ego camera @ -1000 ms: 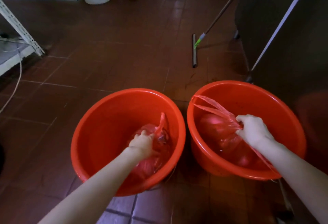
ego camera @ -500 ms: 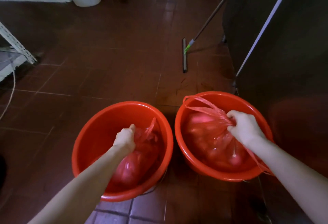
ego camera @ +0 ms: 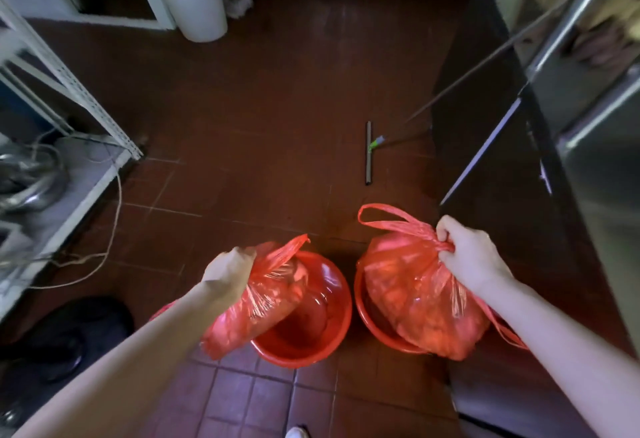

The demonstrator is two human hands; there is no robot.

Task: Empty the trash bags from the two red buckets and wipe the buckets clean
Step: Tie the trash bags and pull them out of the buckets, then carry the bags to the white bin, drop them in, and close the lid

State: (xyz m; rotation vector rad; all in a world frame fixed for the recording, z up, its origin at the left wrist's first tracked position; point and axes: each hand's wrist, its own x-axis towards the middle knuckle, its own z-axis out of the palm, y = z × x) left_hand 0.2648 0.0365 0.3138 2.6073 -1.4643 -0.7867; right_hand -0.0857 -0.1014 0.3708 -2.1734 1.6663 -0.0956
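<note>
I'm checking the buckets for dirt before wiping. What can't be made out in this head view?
- Right bucket inside: head view, almost all hidden by the right bag.
- Left bucket near wall: hidden by the left bag and forearm.
- Bag contents: blurred by translucent red plastic.
- Left hand grip: fingers curl out of sight behind the hand.
</note>
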